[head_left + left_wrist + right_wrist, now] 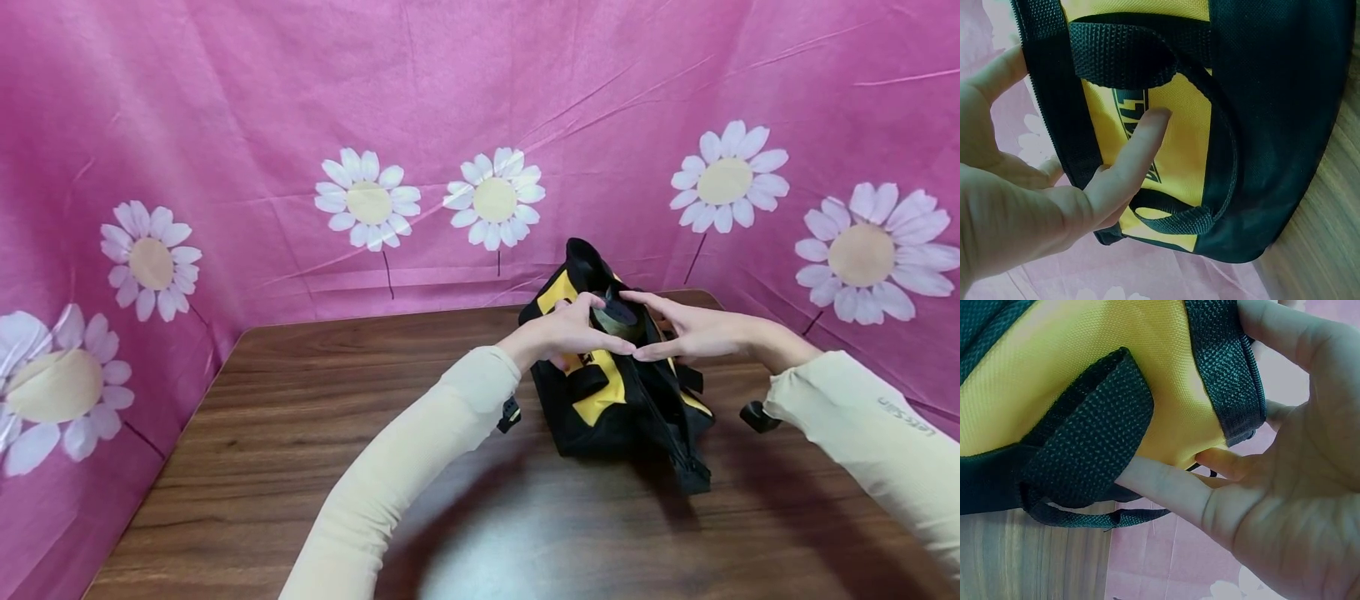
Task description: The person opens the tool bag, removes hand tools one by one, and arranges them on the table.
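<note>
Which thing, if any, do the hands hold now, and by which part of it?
The black-and-yellow bag, by its zippered rim: the left hand straddles one edge, the right hand the other.

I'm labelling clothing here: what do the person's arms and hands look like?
The left hand and right hand wear no gloves. Long cream sleeves reach both wrists; the right one bears grey lettering. Small black pieces show near both sleeve ends.

The bag (pixel 604 398) is black and yellow, the table (pixel 337 400) grained brown, the cloth (pixel 247 108) pink (white daisies (pixel 495 200)).
</note>
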The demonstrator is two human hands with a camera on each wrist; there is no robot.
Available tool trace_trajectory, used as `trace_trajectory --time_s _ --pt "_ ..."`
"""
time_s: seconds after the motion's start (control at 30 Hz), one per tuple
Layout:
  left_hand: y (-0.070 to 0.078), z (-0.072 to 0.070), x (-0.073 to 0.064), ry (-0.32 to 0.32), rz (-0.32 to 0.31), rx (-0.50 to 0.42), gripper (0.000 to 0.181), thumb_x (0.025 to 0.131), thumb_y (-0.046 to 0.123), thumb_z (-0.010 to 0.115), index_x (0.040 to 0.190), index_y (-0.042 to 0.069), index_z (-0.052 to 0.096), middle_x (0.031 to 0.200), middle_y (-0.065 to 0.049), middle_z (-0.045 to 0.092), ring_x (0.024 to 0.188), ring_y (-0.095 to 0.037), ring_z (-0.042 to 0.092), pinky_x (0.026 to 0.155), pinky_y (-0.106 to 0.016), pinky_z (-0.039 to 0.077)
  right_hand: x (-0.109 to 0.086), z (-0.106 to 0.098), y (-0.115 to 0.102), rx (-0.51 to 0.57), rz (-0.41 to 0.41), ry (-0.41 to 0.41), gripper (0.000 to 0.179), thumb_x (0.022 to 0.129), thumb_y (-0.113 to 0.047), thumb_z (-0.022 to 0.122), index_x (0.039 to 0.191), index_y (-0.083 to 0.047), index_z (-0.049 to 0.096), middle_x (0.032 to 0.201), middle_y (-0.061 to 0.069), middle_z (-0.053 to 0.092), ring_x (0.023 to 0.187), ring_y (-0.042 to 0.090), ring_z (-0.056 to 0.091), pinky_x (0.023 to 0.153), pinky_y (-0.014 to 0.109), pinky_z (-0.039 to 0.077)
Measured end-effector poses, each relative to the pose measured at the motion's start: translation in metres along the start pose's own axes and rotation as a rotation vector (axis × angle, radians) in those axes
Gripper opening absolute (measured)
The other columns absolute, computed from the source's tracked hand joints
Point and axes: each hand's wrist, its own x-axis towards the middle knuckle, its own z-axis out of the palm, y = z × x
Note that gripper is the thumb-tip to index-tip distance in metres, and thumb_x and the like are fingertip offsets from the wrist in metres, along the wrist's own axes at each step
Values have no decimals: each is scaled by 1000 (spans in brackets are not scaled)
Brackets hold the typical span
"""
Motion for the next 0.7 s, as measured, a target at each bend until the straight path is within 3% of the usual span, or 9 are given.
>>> trace_trajectory --time_s 0.07,0.13,0.23,0.33,0.43,0.53,0.63,0.7 --pt "-1 -2 -1 -9 -6 13 86 81 50 83 149 29 35 147 -11 35 107 -21 53 70 -40 62 0 0 0 8 -4 -1 94 96 -32 72 163 -27 7 164 21 10 140 55 28 90 52 52" --pt "-3 -5 -3 -24 -3 17 89 82 48 83 151 27 32 146 -8 39 109 -20 54 71 -40 62 -1 -1 0 7 3 1 93 97 -32 72 163 -27 7 159 22 20 138 54 31 88 51 53" --pt "-5 -9 -6 -68 10 -11 92 83 42 83 154 24 27 136 -6 48 106 -19 58 71 -41 62 -6 -3 0 15 21 -1 92 97 -31 71 163 -25 6 154 25 23 136 57 32 90 55 54" --pt "-6 -12 -9 -117 -2 -72 97 84 35 84 156 24 20 112 -9 57 88 -21 62 71 -43 62 -12 -7 1 78 65 -9 94 98 -28 70 163 -27 3 158 28 14 137 58 27 79 51 59" --pt "-7 -14 -10 -157 -29 -107 104 83 33 85 159 27 13 93 -11 59 67 -22 61 75 -46 62 -17 -11 2 135 87 -12 96 99 -26 68 163 -27 -3 163 29 -5 141 61 15 79 54 59" --pt "-5 -14 -9 -170 -51 -95 106 84 33 84 159 29 8 86 -10 62 56 -20 58 79 -48 61 -18 -14 3 155 95 -15 97 100 -25 67 163 -27 -6 161 34 -6 139 62 23 80 56 59" --pt "-2 -12 -9 -158 -67 -66 102 86 36 82 157 24 10 84 -9 65 55 -20 60 79 -47 61 -17 -14 3 146 95 -13 98 100 -25 67 163 -26 -7 159 37 -5 131 60 39 79 54 60" --pt "0 -11 -9 -141 -75 -40 103 86 42 82 158 22 11 84 -9 67 57 -22 63 78 -46 61 -16 -13 3 141 94 -14 98 99 -25 68 163 -26 -8 158 37 -6 130 58 41 78 54 60"
